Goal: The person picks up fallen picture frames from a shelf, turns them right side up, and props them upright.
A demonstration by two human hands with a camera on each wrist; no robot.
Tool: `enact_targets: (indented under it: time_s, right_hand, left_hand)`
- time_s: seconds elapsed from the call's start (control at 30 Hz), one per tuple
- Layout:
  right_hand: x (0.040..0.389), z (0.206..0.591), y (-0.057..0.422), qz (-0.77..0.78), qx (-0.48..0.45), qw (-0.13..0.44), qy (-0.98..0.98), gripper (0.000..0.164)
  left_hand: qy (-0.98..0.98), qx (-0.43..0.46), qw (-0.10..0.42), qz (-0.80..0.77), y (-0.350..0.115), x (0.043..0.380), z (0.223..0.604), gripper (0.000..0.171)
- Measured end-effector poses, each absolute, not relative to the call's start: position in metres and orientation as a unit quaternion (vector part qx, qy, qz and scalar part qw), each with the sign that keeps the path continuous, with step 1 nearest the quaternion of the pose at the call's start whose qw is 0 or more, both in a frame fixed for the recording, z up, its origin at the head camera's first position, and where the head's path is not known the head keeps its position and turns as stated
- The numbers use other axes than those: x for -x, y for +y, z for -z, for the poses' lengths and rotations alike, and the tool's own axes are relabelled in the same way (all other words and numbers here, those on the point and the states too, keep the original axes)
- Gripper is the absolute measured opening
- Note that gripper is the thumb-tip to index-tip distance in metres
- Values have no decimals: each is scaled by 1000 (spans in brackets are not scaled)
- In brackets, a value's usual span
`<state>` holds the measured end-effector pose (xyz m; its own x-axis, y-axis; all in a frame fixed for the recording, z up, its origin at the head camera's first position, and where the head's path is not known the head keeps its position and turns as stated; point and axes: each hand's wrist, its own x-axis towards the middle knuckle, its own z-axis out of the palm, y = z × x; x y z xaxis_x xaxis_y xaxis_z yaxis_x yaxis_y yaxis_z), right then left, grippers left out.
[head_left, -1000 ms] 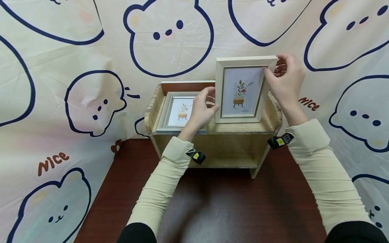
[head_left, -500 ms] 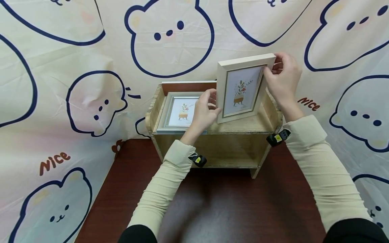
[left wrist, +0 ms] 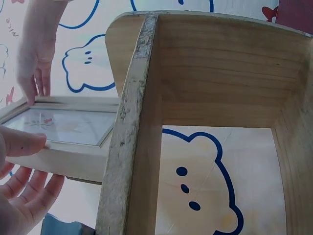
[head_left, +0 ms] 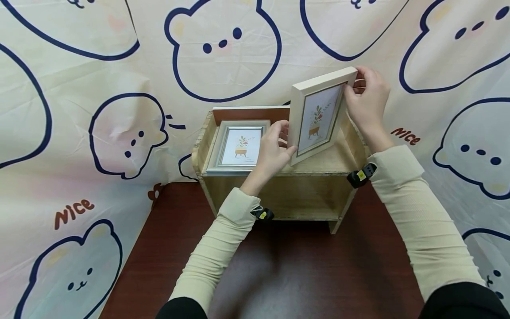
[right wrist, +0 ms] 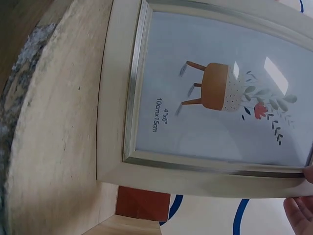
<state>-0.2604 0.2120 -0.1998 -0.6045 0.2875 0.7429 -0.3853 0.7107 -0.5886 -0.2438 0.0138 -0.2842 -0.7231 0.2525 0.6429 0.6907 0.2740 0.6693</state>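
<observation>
A cream picture frame (head_left: 318, 113) with a potted-plant print stands upright on the right part of a small wooden shelf's top board (head_left: 338, 159). It is turned at an angle, its left side nearer me. My right hand (head_left: 368, 99) pinches its upper right corner, thumb on the front and fingers behind. My left hand (head_left: 275, 148) holds the lower left edge; in the left wrist view the thumb (left wrist: 24, 142) lies against the front with fingers on the other side. The right wrist view shows the print (right wrist: 215, 88) up close, marked 10cmx15cm.
A second, silver-grey picture frame (head_left: 241, 146) with a similar print lies tilted back on the shelf's left part, by my left hand. The wooden shelf (head_left: 303, 197) has a lower compartment and raised sides. It stands on a dark red-brown table (head_left: 311, 274) before a bear-patterned cloth (head_left: 223, 71).
The cream picture frame has turned from facing me to an angle, its left edge coming forward and rightward. Both hands have kept hold of it, the left hand shifting right, the right hand slightly left.
</observation>
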Motion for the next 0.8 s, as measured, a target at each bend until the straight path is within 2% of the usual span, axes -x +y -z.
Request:
enact_targets:
  time_s: [0.13, 0.33, 0.47, 0.6, 0.8]
  right_hand:
    - [262, 198, 212, -379, -29, 433, -818, 28]
    - [262, 196, 212, -386, -34, 417, -822, 30]
    - [263, 195, 212, -390, -38, 408, -825, 30]
    - [264, 194, 211, -397, -36, 398, -826, 30]
    - [262, 194, 208, -421, -25, 387, -820, 32]
  left_hand:
    - [-765, 320, 185, 528, 11, 243, 283, 43]
    - [-748, 328, 116, 565, 2, 249, 277, 27]
    - [-744, 346, 90, 565, -1, 252, 274, 29]
    - [-743, 364, 78, 556, -1, 257, 276, 34]
    - [-751, 375, 89, 537, 2, 259, 280, 34]
